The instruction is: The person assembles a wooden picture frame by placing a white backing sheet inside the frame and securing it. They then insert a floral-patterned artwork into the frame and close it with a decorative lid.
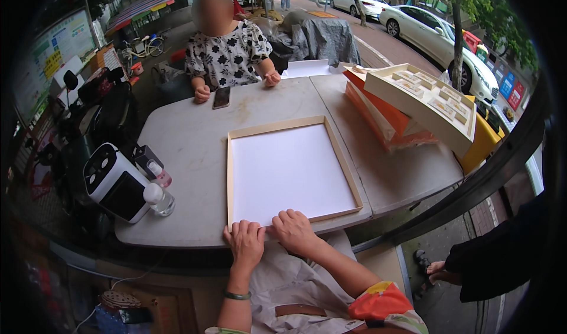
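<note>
Outdoors on a pale table [189, 157], a shallow box [289, 171] lies flat at the near edge, where the left hand [246, 246] and right hand [293, 232], close together, both curl over its near wall, perhaps to keep it steady

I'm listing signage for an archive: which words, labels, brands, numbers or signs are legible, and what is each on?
Nothing legible to quote:
Large pale notice board with a yellow patch: lines of print, too small and blurred.
Blue rectangular roadside panel and red one: pale marks, too small.
Cream tray of small boxes: tiny coloured marks, unreadable.
Shallow square cream-walled box: no print visible.
</note>
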The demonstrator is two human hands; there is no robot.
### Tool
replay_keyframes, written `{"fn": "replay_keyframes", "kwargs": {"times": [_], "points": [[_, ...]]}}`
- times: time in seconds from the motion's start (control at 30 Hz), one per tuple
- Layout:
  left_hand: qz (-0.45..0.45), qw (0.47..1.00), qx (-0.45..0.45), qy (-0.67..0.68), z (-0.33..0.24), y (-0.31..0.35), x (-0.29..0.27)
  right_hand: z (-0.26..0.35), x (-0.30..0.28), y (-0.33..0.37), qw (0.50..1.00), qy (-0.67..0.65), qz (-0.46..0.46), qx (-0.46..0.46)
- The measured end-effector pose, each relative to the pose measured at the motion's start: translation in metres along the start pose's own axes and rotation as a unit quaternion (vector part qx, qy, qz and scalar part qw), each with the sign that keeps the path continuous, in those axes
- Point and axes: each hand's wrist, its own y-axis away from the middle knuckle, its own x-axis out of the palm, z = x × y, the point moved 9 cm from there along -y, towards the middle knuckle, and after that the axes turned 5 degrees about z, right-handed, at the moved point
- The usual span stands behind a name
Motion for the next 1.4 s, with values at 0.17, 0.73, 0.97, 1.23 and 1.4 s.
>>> {"fn": "replay_keyframes", "kwargs": {"times": [0.17,0.73,0.97,1.23,1.4], "points": [[0.007,1.0,-0.005,-0.015,0.001,0.003,0.002,-0.008,0.0,0.011,0.999,0.041,0.028,0.014],[0.005,1.0,0.005,0.001,0.001,-0.001,0.0,-0.012,-0.007,0.013,1.0,0.023,0.008,0.003],[0.008,1.0,-0.006,0.0,0.001,-0.001,0.002,-0.034,-0.023,0.028,0.999,0.051,0.008,0.016],[0.007,1.0,-0.001,0.007,-0.002,-0.002,0.001,-0.056,-0.035,0.041,0.995,0.084,0.028,0.046],[0.005,1.0,-0.003,0.0,-0.002,-0.004,-0.002,-0.056,-0.034,0.042,0.995,0.087,0.03,0.036]]}}
